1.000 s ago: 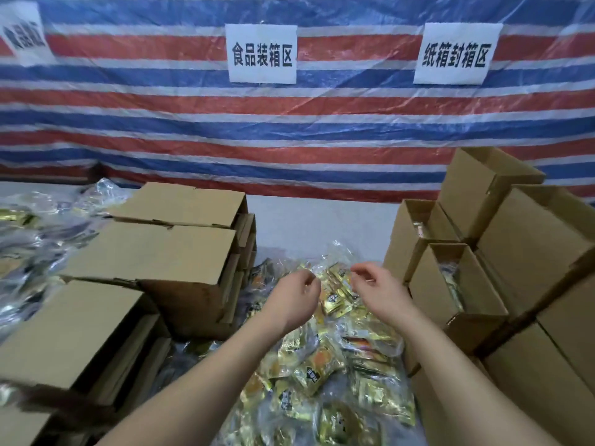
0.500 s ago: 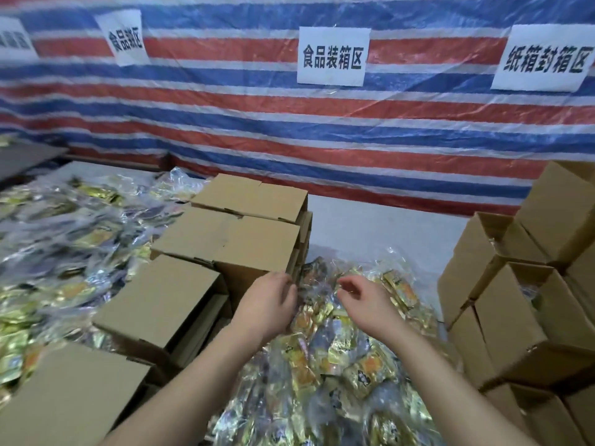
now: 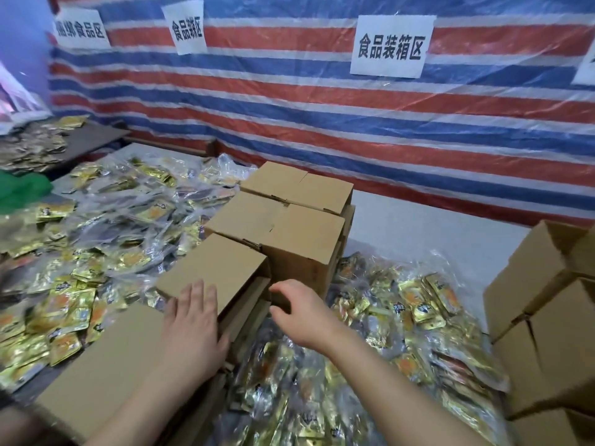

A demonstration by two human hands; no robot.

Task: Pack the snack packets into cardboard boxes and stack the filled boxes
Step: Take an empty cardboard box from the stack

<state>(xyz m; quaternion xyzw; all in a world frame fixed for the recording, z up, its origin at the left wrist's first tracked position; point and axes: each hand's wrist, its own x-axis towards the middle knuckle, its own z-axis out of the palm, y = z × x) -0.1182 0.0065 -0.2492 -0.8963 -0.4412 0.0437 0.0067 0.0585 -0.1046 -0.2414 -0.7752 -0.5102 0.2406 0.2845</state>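
A row of cardboard boxes lies on its side down the middle of the table. My left hand (image 3: 193,320) rests flat, fingers straight, on the top of the nearest upper box (image 3: 222,272). My right hand (image 3: 297,312) reaches to that box's open right end with fingers curled; whether it grips the flap is hidden. Gold snack packets in clear bags (image 3: 396,320) are heaped to the right of the hands. More packets (image 3: 96,252) cover the table on the left.
Two closed boxes (image 3: 296,233) stand behind the one I touch. Another flat box (image 3: 106,371) lies in front at lower left. A stack of boxes (image 3: 544,320) fills the right edge. A striped tarpaulin wall with paper signs (image 3: 391,46) stands behind.
My view has swung left. Both hands have left the packet pile and moved left onto the box; the left hand has flattened on its top.
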